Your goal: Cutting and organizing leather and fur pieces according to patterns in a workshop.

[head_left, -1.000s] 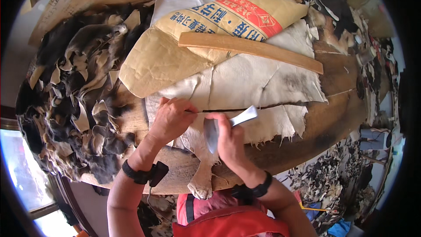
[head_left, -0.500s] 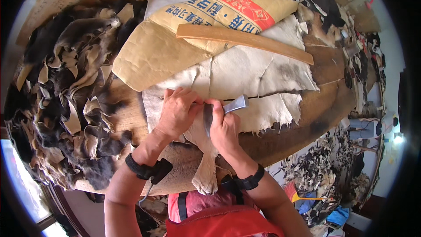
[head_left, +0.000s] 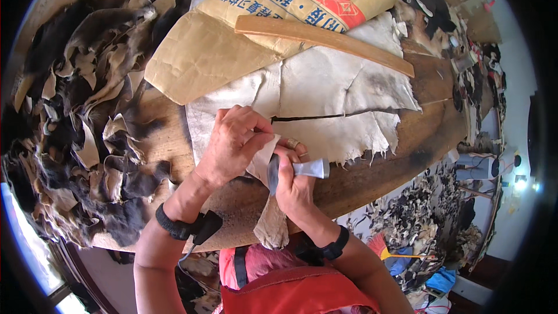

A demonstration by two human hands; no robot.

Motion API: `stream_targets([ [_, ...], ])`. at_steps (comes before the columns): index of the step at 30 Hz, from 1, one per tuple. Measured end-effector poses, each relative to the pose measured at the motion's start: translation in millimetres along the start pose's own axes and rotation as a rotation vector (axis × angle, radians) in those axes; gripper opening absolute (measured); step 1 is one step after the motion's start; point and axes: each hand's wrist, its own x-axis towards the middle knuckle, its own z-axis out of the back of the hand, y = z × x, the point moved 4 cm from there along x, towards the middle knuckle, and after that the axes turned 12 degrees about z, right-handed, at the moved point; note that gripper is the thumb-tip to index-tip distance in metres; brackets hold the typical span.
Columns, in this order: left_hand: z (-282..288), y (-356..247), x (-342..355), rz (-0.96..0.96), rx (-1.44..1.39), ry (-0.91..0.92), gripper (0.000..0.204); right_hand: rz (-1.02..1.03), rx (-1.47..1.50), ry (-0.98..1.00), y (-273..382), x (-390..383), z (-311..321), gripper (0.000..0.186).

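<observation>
My left hand (head_left: 233, 144) is closed, pinching the raised edge of a pale hide strip (head_left: 260, 166) between thumb and fingers. Beside it, my right hand (head_left: 296, 192) grips a metal knife (head_left: 313, 168) with a dark curved blade and a flared silver end pointing right. The blade lies against the strip, though its cutting edge is partly hidden. A band-like ring shows on a right finger. Below the hands, a furry leg-like end (head_left: 271, 227) hangs toward my body. Beyond them spreads a large white hide (head_left: 325, 90) with a long dark slit.
On the hide rest a brown paper sack (head_left: 209, 58) and a curved wooden slat (head_left: 325, 40). Dark fur scraps (head_left: 110, 139) heap along the left of the wooden board (head_left: 168, 134). More scraps (head_left: 401, 203) cover the floor at right, near a yellow-handled broom (head_left: 381, 247).
My right hand has come slightly nearer my body, and the knife's flared end has swung down to point right. My left hand now holds the strip's edge lifted.
</observation>
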Motion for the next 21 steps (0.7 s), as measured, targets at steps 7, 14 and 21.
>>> stream_targets([
  [7, 16, -19, -20, 0.023, -0.056, -0.009, 0.009, -0.050, 0.287, 0.032, -5, -15, -3, 0.024],
  [14, 56, -34, -64, 0.239, -0.468, -0.005, 0.009, -0.297, 0.545, 0.222, -7, -9, 13, 0.027],
  [21, 63, -45, -101, 0.275, 0.359, -0.452, 0.023, -0.634, 0.643, 0.217, -12, 48, 117, 0.021],
])
